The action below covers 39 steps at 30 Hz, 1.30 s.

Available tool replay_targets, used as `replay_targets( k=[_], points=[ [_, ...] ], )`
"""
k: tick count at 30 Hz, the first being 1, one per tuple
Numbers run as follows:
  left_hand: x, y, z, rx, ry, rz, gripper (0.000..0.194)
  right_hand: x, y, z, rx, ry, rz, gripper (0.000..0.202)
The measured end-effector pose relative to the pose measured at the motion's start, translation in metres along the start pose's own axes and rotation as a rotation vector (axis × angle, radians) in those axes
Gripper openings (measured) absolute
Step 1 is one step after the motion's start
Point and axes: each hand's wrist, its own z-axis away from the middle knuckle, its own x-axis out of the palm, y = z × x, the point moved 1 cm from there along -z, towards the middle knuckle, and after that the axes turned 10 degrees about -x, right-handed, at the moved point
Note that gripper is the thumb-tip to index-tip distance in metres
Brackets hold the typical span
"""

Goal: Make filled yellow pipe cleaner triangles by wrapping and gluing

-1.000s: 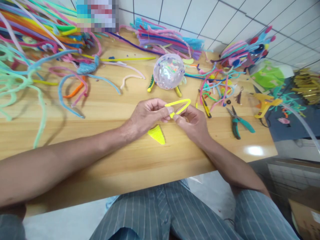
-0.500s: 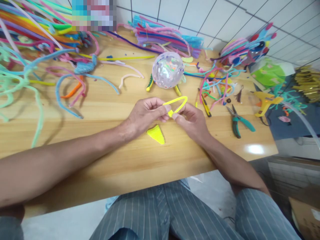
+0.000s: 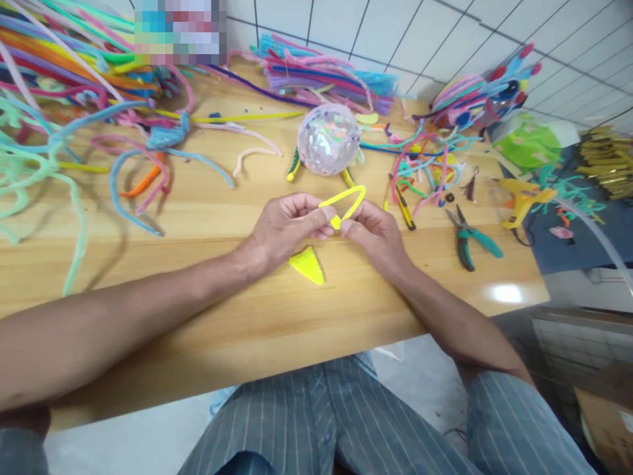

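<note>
A yellow pipe cleaner (image 3: 352, 192), bent into a loop with a small folded part at its lower end, is held between both hands over the table. My left hand (image 3: 291, 227) pinches it from the left with thumb and fingers. On the other side my right hand (image 3: 376, 234) is closed on its right part near the folded end. Just below my left hand, a flat yellow triangle (image 3: 308, 265) lies on the wooden table. Beyond the hands stands a clear ball (image 3: 329, 139) with colourful bits inside, green and yellow pieces beside its base.
Pliers (image 3: 467, 239), a yellow cutter (image 3: 405, 208) and a yellow glue gun (image 3: 525, 201) lie to the right. Loose pipe cleaners (image 3: 171, 135) spread over the left, and a bundle (image 3: 321, 76) lies by the tiled wall. The table's front edge (image 3: 277, 376) is near my lap.
The whole view has shifted slightly. Both hands keep their hold on the yellow pipe cleaner, whose loop has tilted a little.
</note>
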Motion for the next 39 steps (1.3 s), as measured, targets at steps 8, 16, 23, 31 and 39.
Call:
replay_targets(
  k=[8,16,23,31,39],
  points=[
    [-0.0034,-0.006,-0.0027,-0.009,-0.035,0.008,0.042,0.0011,0.0029,0.0003,0.013,0.001,0.006,0.02],
    [-0.0059,-0.008,-0.0027,-0.016,-0.098,0.009,0.046,0.0014,-0.0002,-0.0005,0.002,0.01,0.01,0.016],
    [-0.0072,-0.0056,-0.0017,0.315,-0.006,-0.173,0.043,-0.0025,-0.0014,-0.0044,0.103,-0.009,-0.109,0.015],
    [-0.0055,-0.0028,-0.0023,0.158,-0.114,-0.131,0.047,0.0008,-0.0023,-0.0019,0.068,-0.044,-0.108,0.024],
    [-0.0025,-0.0047,-0.0002,0.172,-0.057,-0.122,0.047,0.0032,0.0037,0.0022,0.027,-0.078,-0.056,0.043]
  ],
)
